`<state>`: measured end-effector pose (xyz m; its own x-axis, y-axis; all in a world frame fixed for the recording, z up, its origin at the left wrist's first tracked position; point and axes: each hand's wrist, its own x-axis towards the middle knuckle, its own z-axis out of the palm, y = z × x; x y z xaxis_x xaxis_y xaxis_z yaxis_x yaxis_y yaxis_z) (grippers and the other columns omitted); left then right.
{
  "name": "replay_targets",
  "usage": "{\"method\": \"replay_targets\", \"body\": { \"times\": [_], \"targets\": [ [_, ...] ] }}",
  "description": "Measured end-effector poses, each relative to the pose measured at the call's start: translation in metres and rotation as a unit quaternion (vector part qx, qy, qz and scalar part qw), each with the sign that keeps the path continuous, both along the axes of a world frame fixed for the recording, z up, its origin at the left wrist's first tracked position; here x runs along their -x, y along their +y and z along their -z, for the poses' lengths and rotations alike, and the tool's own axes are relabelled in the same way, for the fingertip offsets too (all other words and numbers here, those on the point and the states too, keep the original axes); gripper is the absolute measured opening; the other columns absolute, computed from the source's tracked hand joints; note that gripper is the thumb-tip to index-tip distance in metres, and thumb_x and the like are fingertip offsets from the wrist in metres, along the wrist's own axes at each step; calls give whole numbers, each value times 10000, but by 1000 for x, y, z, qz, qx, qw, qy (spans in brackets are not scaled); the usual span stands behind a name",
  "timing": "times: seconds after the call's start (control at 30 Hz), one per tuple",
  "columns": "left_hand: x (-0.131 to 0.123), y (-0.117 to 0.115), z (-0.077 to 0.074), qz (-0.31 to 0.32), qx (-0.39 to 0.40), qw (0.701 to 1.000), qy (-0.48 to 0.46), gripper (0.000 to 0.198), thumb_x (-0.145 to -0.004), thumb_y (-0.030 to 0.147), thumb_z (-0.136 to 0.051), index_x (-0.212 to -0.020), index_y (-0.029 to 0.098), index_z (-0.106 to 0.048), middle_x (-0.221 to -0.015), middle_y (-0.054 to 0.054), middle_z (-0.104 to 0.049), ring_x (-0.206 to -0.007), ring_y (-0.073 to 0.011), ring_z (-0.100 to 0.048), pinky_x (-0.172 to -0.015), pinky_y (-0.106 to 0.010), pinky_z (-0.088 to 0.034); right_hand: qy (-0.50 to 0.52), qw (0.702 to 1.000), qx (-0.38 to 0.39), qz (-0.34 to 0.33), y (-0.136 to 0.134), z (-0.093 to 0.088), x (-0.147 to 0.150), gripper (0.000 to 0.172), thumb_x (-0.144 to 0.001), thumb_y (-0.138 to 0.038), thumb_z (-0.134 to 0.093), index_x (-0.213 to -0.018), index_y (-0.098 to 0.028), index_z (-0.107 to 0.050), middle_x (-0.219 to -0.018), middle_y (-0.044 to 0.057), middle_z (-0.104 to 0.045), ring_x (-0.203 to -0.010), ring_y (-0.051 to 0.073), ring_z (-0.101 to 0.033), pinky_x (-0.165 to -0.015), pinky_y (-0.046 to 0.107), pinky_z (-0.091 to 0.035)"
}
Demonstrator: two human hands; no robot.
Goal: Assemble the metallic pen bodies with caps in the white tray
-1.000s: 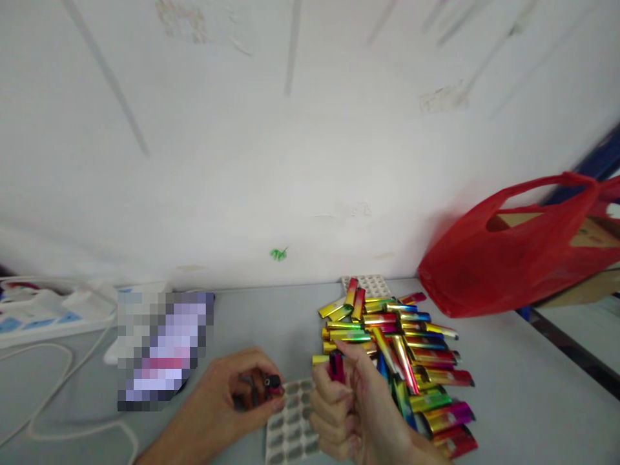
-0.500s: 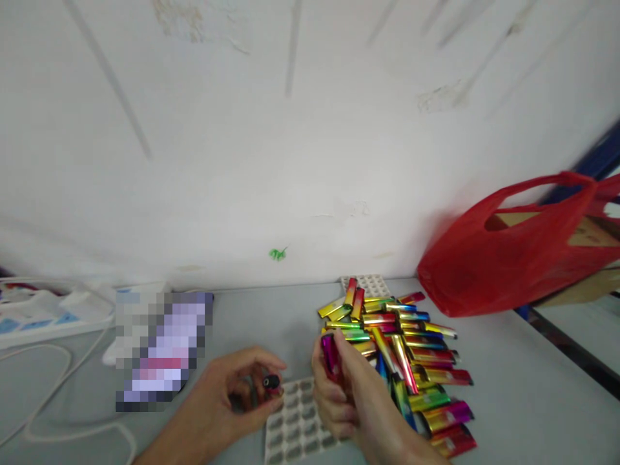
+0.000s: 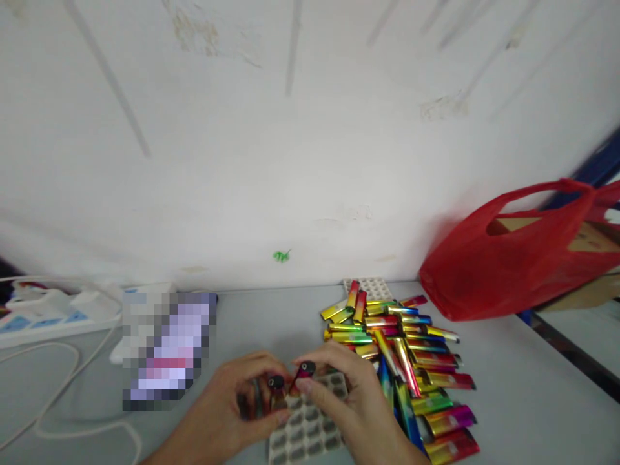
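Note:
Between the thumb and fingers of my left hand (image 3: 242,400) is a shiny flattened tube with a black end (image 3: 276,383); its lower part is hidden by the fingers. My right hand (image 3: 353,394) pinches a magenta metallic tube (image 3: 306,370), also with a black end that has a small round mark. The two tubes are held close together, black ends up, over a pale tray with rows of oval slots (image 3: 310,429). Right of my hands lies a loose pile of shiny multicoloured tubes (image 3: 402,355), mostly gold, red, green and blue.
Another slotted tray (image 3: 375,287) lies behind the pile by the wall. A red plastic bag (image 3: 494,271) with cardboard in it stands at right. At left are a blurred-out phone-like object (image 3: 172,349), a white power strip (image 3: 58,316) and a white cable (image 3: 72,368).
My right hand has moved left and down with the magenta tube, from beside the pile to close against my left hand over the tray. The view has shifted slightly.

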<state>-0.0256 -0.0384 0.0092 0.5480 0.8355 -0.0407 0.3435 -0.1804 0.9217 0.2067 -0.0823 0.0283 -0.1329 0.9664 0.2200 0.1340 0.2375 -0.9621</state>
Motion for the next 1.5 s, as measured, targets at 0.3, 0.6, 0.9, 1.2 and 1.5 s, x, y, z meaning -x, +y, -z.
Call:
{"method": "replay_targets", "body": {
  "times": [0.3, 0.6, 0.9, 1.2, 1.5],
  "targets": [
    [-3, 0, -7, -26, -21, 999, 17, 284, -923, 512, -856, -1027, 248, -883, -929, -47, -787, -823, -237, -707, -661, -254, -508, -116, 981, -151, -48, 0, 7, -3, 366, -1085, -282, -712, -1434, -393, -736, -1153, 22, -842, -1011, 234, -763, -906, 357, -534],
    [-6, -1, -2, -47, -55, 997, 40, 265, -951, 520, -813, -962, 265, -884, -847, -25, -782, -768, -235, -687, -659, -266, -474, -173, 969, -167, -53, 2, 8, -2, 349, -1122, -309, -640, -1459, -351, -723, -1105, 61, -831, -972, 263, -761, -882, 394, -549],
    [-11, -6, -8, -75, -83, 991, 70, 275, -913, 533, -811, -874, 267, -865, -795, -12, -775, -723, -234, -676, -651, -271, -498, -188, 972, -135, -48, -6, -2, -3, 443, -1105, -282, -622, -1544, -338, -615, -1315, 88, -708, -1220, 279, -669, -1088, 428, -522],
    [-13, -8, -1, -92, -102, 983, 121, 358, -948, 533, -770, -764, 226, -783, -707, 10, -655, -636, -186, -600, -588, -268, -388, -326, 938, -64, 99, 19, -10, -36, 190, -929, -61, -665, -977, -228, -740, -1070, 76, -669, -1006, 275, -672, -861, 395, -506],
    [-13, -9, 0, -93, -107, 981, 133, 366, -943, 499, -748, -719, 210, -735, -677, 33, -576, -609, -162, -567, -579, -255, -367, -400, 911, -68, 72, 22, -14, -39, 241, -953, -49, -662, -982, -247, -797, -993, 45, -700, -1002, 256, -662, -857, 367, -485]
  ]
}}
